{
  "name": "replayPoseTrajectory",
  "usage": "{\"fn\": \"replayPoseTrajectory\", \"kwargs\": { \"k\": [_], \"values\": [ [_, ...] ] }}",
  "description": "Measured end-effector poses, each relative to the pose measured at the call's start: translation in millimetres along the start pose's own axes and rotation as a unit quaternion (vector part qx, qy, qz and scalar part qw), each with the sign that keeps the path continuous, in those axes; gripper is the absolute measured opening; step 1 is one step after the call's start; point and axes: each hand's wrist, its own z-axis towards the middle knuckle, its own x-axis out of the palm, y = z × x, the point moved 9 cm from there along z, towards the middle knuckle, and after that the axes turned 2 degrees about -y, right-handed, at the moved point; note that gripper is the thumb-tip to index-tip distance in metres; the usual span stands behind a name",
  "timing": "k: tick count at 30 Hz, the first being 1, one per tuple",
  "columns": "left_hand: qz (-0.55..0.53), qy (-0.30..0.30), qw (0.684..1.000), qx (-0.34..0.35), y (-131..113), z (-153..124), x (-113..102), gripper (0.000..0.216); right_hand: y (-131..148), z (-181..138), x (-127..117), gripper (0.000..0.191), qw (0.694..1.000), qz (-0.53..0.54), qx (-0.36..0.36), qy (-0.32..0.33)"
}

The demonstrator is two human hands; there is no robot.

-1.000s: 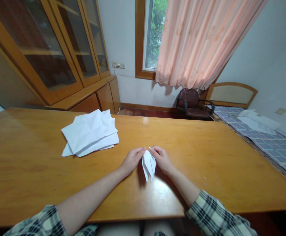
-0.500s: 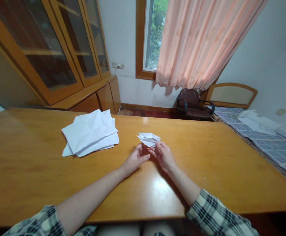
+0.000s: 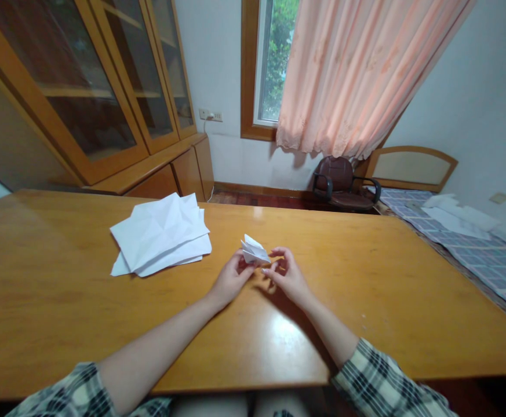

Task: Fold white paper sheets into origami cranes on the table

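- Head view: my left hand (image 3: 230, 279) pinches the folded white paper (image 3: 255, 251) over the table (image 3: 183, 341)
- Its long axis slants from far left to near right, narrow tip toward my right hand (image 3: 291, 281)
- That hand's fingers curl apart, just beside the tip

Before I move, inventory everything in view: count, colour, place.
table: one, light brown, foreground
folded paper: one, white, over table's middle
paper stack: one, white, on table, left
cabinet: one, brown, far left
curtain: one, pink, background
window: one, brown frame, left of curtain
sockets: uncounted, pale, left of window
chair: one, maroon and black, below curtain
bed: one, blue-grey check, right
loose papers: uncounted, white, on bed
walls: at least two, white, back and right
wall plate: one, beige, right wall
floor: one, reddish brown, beyond table
sleeves: two, cream and black check, lower corners
forearms: two, bare, over table
left hand: one, holding folded paper
right hand: one, beside folded paper
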Motion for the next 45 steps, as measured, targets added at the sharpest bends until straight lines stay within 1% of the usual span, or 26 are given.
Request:
{"fn": "replayPoseTrajectory", "kwargs": {
  "k": [1,4,5,7,9,10,12,14,15,17,20,22,25,28,31,39,45],
  "values": [
    [0.003,0.0,1.0,-0.004,0,0,-1,0.029,8,0,-6,0.043,0.999,-0.02,-0.031,-0.02],
    [0.013,0.017,1.0,-0.013,-4,-1,1,0.029,30,-2,-19,0.02,0.988,-0.082,-0.117,-0.058],
    [0.017,0.025,0.999,-0.012,-6,-2,3,0.028,35,-3,-20,0.016,0.984,-0.1,-0.137,-0.06],
    [0.026,0.039,0.999,-0.007,-11,-3,6,0.025,41,-3,-19,0.014,0.978,-0.126,-0.159,-0.051],
    [0.031,0.046,0.998,0.001,-14,-3,8,0.023,41,-3,-15,0.014,0.976,-0.14,-0.161,-0.031],
    [0.028,0.048,0.998,0.006,-14,-4,9,0.025,41,-3,-13,0.013,0.976,-0.144,-0.161,-0.025],
    [0.014,0.054,0.998,0.012,-14,-4,10,0.037,40,-2,-12,0.009,0.975,-0.15,-0.163,-0.022],
    [-0.002,0.059,0.998,0.013,-12,-5,11,0.051,40,-2,-14,0.008,0.974,-0.149,-0.166,-0.033],
    [-0.008,0.062,0.998,0.013,-11,-6,12,0.054,41,-2,-15,0.008,0.974,-0.146,-0.168,-0.041],
    [-0.013,0.058,0.998,0.023,-13,-7,10,0.05,41,-1,-19,0.009,0.974,-0.138,-0.169,-0.055],
    [0.009,0.042,0.997,0.057,-23,-8,5,0.032,41,0,-23,0.009,0.976,-0.128,-0.163,-0.068],
    [0.042,0.027,0.995,0.081,-32,-8,2,0.025,40,1,-23,0.01,0.977,-0.13,-0.155,-0.065],
    [0.09,0.005,0.991,0.1,-41,-6,-3,0.021,39,2,-19,0.011,0.978,-0.14,-0.149,-0.047],
    [0.122,-0.008,0.988,0.094,-40,-4,-5,0.017,37,2,-15,0.011,0.979,-0.14,-0.144,-0.034],
    [0.128,-0.023,0.988,0.084,-38,-4,-7,0.016,36,3,-15,0.012,0.982,-0.128,-0.135,-0.036],
    [0.108,-0.037,0.99,0.083,-40,-5,-9,0.016,37,2,-17,0.013,0.986,-0.103,-0.125,-0.048],
    [0.07,-0.042,0.995,0.063,-33,-4,-11,0.016,30,4,-17,0.017,0.99,-0.078,-0.11,-0.041]
  ]
}}
